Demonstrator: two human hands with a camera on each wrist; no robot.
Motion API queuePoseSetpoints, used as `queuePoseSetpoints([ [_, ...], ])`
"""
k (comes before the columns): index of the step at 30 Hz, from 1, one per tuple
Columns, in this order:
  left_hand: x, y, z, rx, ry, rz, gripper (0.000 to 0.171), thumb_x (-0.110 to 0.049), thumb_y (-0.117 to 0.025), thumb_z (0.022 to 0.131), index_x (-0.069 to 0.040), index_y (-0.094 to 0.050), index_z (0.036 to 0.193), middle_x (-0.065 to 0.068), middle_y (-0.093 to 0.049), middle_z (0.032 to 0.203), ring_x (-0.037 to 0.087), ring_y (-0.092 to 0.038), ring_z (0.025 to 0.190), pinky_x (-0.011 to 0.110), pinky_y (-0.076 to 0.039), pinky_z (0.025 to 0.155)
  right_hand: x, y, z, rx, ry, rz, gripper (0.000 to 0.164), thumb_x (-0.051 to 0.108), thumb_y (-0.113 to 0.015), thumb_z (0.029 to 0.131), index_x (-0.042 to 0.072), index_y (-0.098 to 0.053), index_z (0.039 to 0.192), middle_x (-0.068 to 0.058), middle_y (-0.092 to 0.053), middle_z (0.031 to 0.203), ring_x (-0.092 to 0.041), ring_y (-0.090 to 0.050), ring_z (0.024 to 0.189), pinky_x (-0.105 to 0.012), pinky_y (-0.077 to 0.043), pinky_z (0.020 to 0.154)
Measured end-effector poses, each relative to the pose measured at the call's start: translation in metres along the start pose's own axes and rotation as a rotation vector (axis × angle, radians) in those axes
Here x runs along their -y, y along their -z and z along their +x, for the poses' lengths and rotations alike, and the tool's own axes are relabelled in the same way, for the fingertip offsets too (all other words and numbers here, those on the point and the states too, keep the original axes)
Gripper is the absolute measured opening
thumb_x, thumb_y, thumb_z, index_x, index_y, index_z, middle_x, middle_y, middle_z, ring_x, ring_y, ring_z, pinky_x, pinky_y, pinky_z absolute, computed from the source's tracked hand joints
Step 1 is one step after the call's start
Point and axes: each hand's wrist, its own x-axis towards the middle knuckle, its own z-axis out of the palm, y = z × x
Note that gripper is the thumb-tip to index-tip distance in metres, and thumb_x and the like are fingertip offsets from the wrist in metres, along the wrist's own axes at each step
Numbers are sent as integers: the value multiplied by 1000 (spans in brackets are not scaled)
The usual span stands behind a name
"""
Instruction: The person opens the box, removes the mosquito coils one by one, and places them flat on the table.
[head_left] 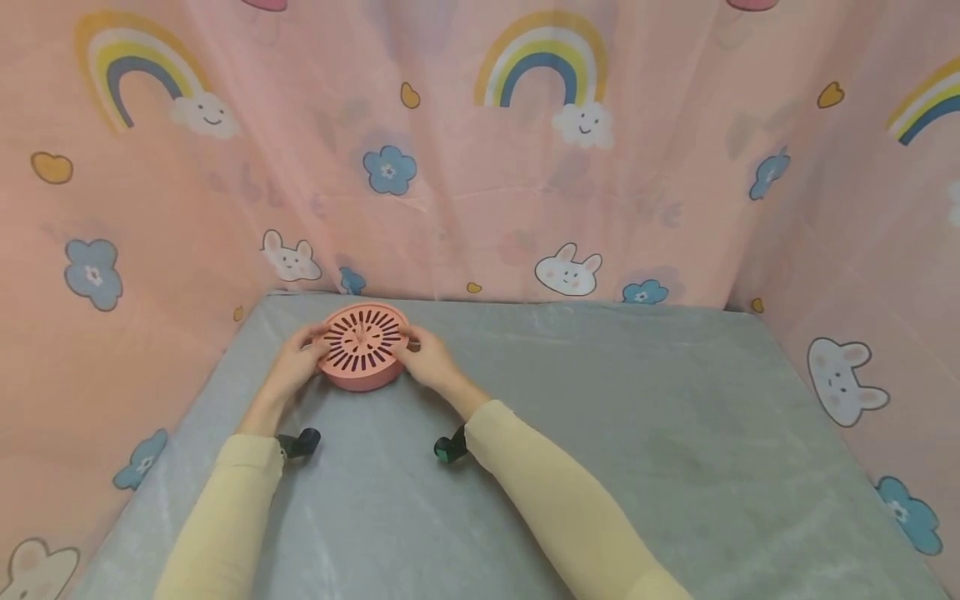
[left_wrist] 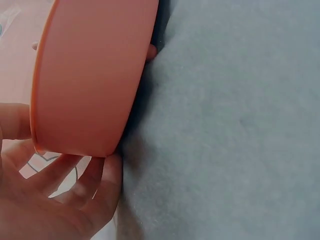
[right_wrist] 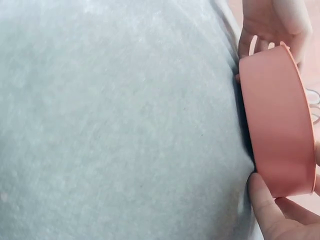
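A round pink box (head_left: 365, 382) with a slotted lid (head_left: 352, 325) is near the table's back left. Dark radial slots ring the lid, and a small pink raised piece stands at its centre. My left hand (head_left: 296, 364) grips the box's left side, thumb at the lid's rim and fingers along the wall and lower edge in the left wrist view. From the right, my right hand (head_left: 431, 360) holds the opposite side, with a fingertip (right_wrist: 259, 187) at the bottom edge. The box's smooth side wall (left_wrist: 92, 80) fills much of the left wrist view. Its inside is hidden.
Grey cloth covers the table (head_left: 600, 433). Pink curtains (head_left: 465, 200) printed with rainbows, rabbits and flowers hang along the back and both sides. Dark wrist-worn devices (head_left: 302, 443) stick out from both cuffs over the cloth.
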Motion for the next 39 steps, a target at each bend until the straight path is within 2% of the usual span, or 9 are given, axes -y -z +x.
queuePoseSetpoints([
  [6,-3,-2,0,3,10,-4,51,-13,-47,104,-9,-40,155,22,-35,154,26,-51,113,30,-52,85,1,2,-3,-33,-43,57,44,21,-62,102,11,-56,144,-13,-56,140,-26,-58,123,-31,-56,87],
  [15,-12,-12,-4,13,-36,1,51,-12,-51,103,-7,-44,153,23,-39,148,18,-56,94,30,-55,78,0,18,-12,-39,-76,187,42,12,-63,100,7,-57,141,-15,-56,135,-24,-62,110,-29,-58,81],
  [23,-30,-33,-11,26,-53,51,48,-16,-51,104,-9,-45,151,22,-41,147,28,-55,109,41,-53,89,-5,42,-23,-72,-108,215,40,10,-64,98,7,-60,138,-17,-58,131,-22,-65,97,-30,-59,77],
  [33,-52,-59,-17,68,-131,35,48,-16,-54,102,-8,-49,149,22,-43,145,35,-54,121,41,-54,89,-9,74,-42,-150,-97,200,39,12,-66,97,7,-63,135,-16,-59,129,-25,-66,102,-32,-60,79],
  [39,-63,-77,-25,52,-161,12,46,-18,-58,102,-8,-52,146,20,-48,140,35,-56,121,36,-53,86,-11,95,-56,-185,-76,167,39,14,-67,97,7,-63,135,-17,-58,131,-29,-64,110,-33,-60,79],
])
